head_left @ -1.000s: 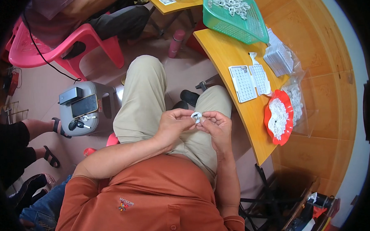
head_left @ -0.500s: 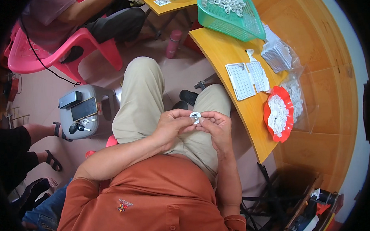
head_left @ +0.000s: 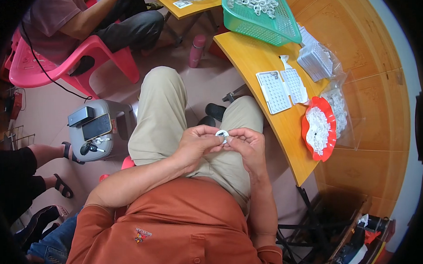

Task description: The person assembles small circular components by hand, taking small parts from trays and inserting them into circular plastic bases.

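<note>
Above my lap, a small round white part (head_left: 222, 134) with a dark spot in its middle is pinched between my two hands. My left hand (head_left: 198, 144) grips its left side with thumb and forefinger. My right hand (head_left: 247, 146) closes on its right side, the thumb over the lower edge. To the right, on the yellow table (head_left: 286, 134), lie an opened white tray (head_left: 274, 92) with small round cells and a red scalloped dish (head_left: 332, 139) of small white pieces.
A green basket (head_left: 282, 34) of white parts and a stack of white trays (head_left: 314, 62) stand farther back. On the left, a grey stool (head_left: 100, 147) bears a phone, box and keys. A seated person (head_left: 49, 26) is on a pink chair (head_left: 111, 51); another person's legs show left.
The camera view has shifted slightly, so the table and basket appear a little farther left. Both hands keep hold of the round part, which looks slightly tilted differently.
</note>
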Demonstrator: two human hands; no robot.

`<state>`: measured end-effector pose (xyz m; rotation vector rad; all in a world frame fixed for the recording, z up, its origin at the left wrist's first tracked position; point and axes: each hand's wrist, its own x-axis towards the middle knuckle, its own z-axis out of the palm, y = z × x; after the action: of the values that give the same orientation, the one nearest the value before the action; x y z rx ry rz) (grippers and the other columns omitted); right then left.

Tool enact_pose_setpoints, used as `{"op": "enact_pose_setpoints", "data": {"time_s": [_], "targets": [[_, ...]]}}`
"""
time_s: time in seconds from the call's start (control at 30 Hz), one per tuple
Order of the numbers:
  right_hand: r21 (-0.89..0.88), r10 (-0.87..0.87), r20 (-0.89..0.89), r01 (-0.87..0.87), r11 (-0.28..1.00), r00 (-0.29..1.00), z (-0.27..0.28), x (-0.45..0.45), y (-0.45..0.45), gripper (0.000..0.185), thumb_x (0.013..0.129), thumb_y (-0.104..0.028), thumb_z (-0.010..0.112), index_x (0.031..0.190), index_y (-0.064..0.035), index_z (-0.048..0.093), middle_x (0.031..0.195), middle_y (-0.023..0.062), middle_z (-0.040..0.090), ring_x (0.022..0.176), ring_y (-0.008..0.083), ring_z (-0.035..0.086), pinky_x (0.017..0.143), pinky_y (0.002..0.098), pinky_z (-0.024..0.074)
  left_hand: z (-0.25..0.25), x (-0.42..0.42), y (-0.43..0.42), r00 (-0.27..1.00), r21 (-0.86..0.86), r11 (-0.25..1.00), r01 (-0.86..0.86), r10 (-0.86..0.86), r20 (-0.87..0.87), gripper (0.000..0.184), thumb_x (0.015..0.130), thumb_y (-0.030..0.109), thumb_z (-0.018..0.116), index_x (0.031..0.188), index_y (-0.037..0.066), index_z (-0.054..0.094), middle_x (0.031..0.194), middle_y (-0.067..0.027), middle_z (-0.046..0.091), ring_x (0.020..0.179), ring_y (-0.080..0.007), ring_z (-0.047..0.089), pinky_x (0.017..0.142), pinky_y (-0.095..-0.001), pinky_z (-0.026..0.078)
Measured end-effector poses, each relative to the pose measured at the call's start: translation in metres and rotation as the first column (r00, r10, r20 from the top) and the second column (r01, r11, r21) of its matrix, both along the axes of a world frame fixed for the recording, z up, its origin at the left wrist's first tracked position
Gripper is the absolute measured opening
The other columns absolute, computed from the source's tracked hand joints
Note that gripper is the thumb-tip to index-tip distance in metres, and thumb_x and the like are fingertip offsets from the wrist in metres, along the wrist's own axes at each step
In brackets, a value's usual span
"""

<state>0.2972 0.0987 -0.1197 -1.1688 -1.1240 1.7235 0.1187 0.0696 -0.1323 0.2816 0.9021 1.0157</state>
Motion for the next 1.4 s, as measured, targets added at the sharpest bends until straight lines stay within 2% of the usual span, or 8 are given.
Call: {"op": "enact_pose_setpoints", "data": {"time_s": [0.3, 0.4, 0.5, 0.9, 1.0, 1.2, 1.3, 1.4], "targets": [[0.042, 0.025, 0.007, -0.026, 0.999, 1.0, -0.003, -0.002, 0.0, 0.014, 0.086, 0.002, 0.066, 0.098, 0.0087, 0.067, 0.085, 0.0114, 0.071, 0.072, 0.012, 0.068, 0.068, 0.0237, 0.0573, 0.001, 0.001, 0.0, 0.996, 0.032, 0.999, -0.004, 0.007, -0.089, 0.016, 0.085, 0.003, 0.07, 0.099, 0.002, 0.062, 0.082, -0.0044, 0.068, 0.066, -0.0074, 0.062, 0.053, -0.0193, 0.042], [0.054, 0.029, -0.018, -0.028, 0.998, 0.999, -0.007, -0.004, -0.002, 0.014, 0.086, 0.004, 0.065, 0.099, 0.0092, 0.066, 0.086, 0.0127, 0.071, 0.074, 0.0139, 0.069, 0.068, 0.0245, 0.0577, -0.005, 0.002, -0.001, 0.994, 0.052, 0.998, -0.028, 0.033, -0.105, 0.018, 0.082, 0.0, 0.069, 0.098, -0.004, 0.063, 0.086, -0.0085, 0.068, 0.07, -0.0094, 0.063, 0.064, -0.0212, 0.052], [0.069, 0.037, -0.035, -0.034, 0.997, 0.999, -0.009, -0.008, -0.003, 0.014, 0.087, 0.005, 0.064, 0.1, 0.0098, 0.066, 0.088, 0.0142, 0.071, 0.076, 0.0161, 0.07, 0.068, 0.0253, 0.058, -0.006, 0.004, -0.002, 0.985, 0.102, 0.995, -0.024, 0.041, -0.167, 0.017, 0.083, 0.0, 0.068, 0.098, 0.0, 0.062, 0.08, -0.0049, 0.066, 0.064, -0.0082, 0.061, 0.053, -0.0202, 0.043], [0.124, 0.07, -0.003, -0.069, 0.99, 0.998, -0.016, -0.008, -0.003, 0.014, 0.088, 0.006, 0.062, 0.101, 0.0098, 0.064, 0.091, 0.015, 0.071, 0.078, 0.0182, 0.071, 0.072, 0.0279, 0.058, 0.004, 0.004, -0.002, 0.973, 0.102, 0.993, -0.061, 0.082, -0.218, 0.018, 0.081, 0.0, 0.066, 0.099, -0.003, 0.062, 0.078, -0.0059, 0.066, 0.062, -0.0079, 0.06, 0.05, -0.0212, 0.043], [0.129, 0.08, -0.01, -0.078, 0.989, 0.997, -0.014, -0.009, -0.003, 0.015, 0.088, 0.006, 0.062, 0.103, 0.0097, 0.064, 0.092, 0.0145, 0.071, 0.079, 0.018, 0.07, 0.073, 0.028, 0.0578, 0.003, 0.003, -0.002, 0.971, 0.088, 0.995, -0.054, 0.073, -0.229, 0.018, 0.081, -0.004, 0.065, 0.098, -0.008, 0.063, 0.082, -0.0089, 0.067, 0.07, -0.011, 0.062, 0.063, -0.0229, 0.05], [0.161, 0.069, 0.068, -0.079, 0.984, 0.995, -0.019, -0.007, -0.003, 0.015, 0.088, 0.005, 0.063, 0.102, 0.0077, 0.066, 0.092, 0.0111, 0.071, 0.081, 0.0129, 0.068, 0.073, 0.024, 0.0546, 0.004, 0.002, -0.003, 0.966, 0.128, 0.99, -0.06, 0.09, -0.244, 0.019, 0.081, -0.003, 0.065, 0.099, -0.007, 0.062, 0.082, -0.0083, 0.068, 0.071, -0.0099, 0.062, 0.064, -0.0222, 0.05], [0.186, 0.064, 0.108, -0.083, 0.979, 0.992, -0.018, -0.004, -0.003, 0.015, 0.087, 0.004, 0.065, 0.101, 0.0066, 0.067, 0.091, 0.009, 0.071, 0.082, 0.0103, 0.066, 0.072, 0.0226, 0.0532, -0.006, 0.008, -0.003, 0.953, 0.196, 0.974, -0.114, 0.163, -0.254, 0.019, 0.081, 0.003, 0.069, 0.099, -0.002, 0.063, 0.078, -0.0038, 0.066, 0.063, -0.0062, 0.058, 0.052, -0.0208, 0.043], [0.185, 0.096, 0.156, -0.124, 0.975, 0.983, -0.009, -0.004, 0.001, 0.016, 0.086, 0.002, 0.066, 0.101, 0.0058, 0.068, 0.09, 0.007, 0.071, 0.081, 0.009, 0.065, 0.072, 0.0227, 0.0529, 0.007, 0.003, -0.004, 0.948, 0.145, 0.988, -0.057, 0.099, -0.301, 0.022, 0.08, -0.001, 0.066, 0.101, -0.008, 0.064, 0.083, -0.0076, 0.068, 0.07, -0.0089, 0.061, 0.064, -0.0219, 0.049]]}}
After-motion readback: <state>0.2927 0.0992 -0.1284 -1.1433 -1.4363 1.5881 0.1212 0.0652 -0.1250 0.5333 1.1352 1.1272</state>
